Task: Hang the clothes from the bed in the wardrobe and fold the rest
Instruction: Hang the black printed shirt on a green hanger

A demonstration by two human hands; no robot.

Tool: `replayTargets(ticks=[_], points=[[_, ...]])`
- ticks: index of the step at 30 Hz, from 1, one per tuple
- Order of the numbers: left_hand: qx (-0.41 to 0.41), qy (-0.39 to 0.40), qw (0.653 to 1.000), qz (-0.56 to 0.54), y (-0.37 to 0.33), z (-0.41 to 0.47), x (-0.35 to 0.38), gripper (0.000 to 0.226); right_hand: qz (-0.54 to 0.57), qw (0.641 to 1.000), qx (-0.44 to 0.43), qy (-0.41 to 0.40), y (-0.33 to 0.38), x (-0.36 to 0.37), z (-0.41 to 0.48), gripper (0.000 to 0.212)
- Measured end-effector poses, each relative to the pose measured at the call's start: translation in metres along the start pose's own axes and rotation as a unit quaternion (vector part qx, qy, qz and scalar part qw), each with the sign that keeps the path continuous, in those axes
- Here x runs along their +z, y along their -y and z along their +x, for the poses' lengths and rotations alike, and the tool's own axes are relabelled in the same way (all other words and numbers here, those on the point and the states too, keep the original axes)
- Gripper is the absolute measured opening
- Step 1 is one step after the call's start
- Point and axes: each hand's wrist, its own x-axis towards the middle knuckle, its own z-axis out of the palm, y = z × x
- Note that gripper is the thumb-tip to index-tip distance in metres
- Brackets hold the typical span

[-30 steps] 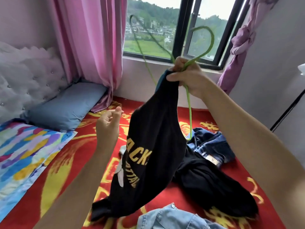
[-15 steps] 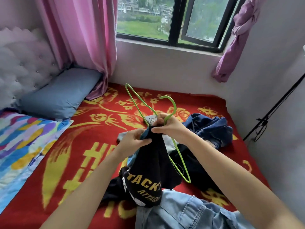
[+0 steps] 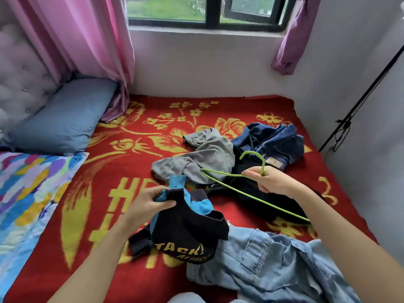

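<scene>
The hands have come apart since a moment ago. The left hand point(image 3: 146, 204) grips the shirt point(image 3: 185, 228) by its blue neck, fingers curled round the cloth. The shirt has dropped low and now sags onto the bed point(image 3: 135, 162), beside some pale denim point(image 3: 273, 265). The right hand point(image 3: 271, 180) has pulled the hanger point(image 3: 263, 166) out to the right, fingers pinching it just under the hook. The hanger is free of the shirt, above a grey top point(image 3: 205, 156) and dark jeans point(image 3: 275, 141)
</scene>
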Motion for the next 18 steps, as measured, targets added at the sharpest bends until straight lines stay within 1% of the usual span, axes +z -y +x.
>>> replayTargets(ticks=[1, 3, 4, 5, 6, 8, 9, 10, 12, 14, 18], points=[[-0.007, -0.005, 1.0, -0.006, 0.003, -0.002, 0.003, 0.024, -0.015, 1.0, -0.006, 0.01, -0.005, -0.002, -0.007, 0.018], [-0.015, -0.014, 1.0, -0.02, 0.01, -0.004, 0.009, 0.025, -0.032, 0.999, -0.009, 0.021, -0.009, -0.011, -0.019, 0.023], [-0.017, -0.019, 0.999, -0.032, 0.012, -0.004, 0.011, 0.024, -0.031, 0.999, -0.01, 0.008, -0.009, -0.015, -0.024, 0.021], [-0.017, -0.024, 0.999, -0.044, 0.014, -0.005, 0.012, 0.024, -0.021, 1.0, -0.013, -0.017, -0.008, -0.019, -0.028, 0.016], [-0.015, -0.026, 0.998, -0.049, 0.016, -0.004, 0.014, 0.024, -0.006, 0.999, -0.017, -0.049, -0.009, -0.023, -0.032, 0.016], [-0.008, -0.034, 0.998, -0.054, 0.019, -0.004, 0.017, 0.027, 0.03, 0.994, -0.037, -0.098, -0.009, -0.031, -0.038, 0.032], [-0.004, -0.039, 0.998, -0.056, 0.02, -0.004, 0.017, 0.029, 0.045, 0.992, -0.045, -0.11, -0.009, -0.034, -0.04, 0.036], [0.003, -0.046, 0.997, -0.055, 0.021, -0.005, 0.016, 0.03, 0.056, 0.99, -0.05, -0.12, -0.009, -0.035, -0.043, 0.035], [0.016, -0.059, 0.997, -0.048, 0.023, -0.007, 0.013, 0.033, 0.065, 0.987, -0.061, -0.134, -0.008, -0.035, -0.045, 0.031], [0.025, -0.066, 0.996, -0.048, 0.024, -0.009, 0.011, 0.035, 0.05, 0.986, -0.071, -0.141, -0.008, -0.033, -0.045, 0.029], [0.026, -0.075, 0.994, -0.072, 0.027, -0.016, 0.007, 0.036, 0.046, 0.986, -0.081, -0.136, -0.006, -0.027, -0.041, 0.033]])
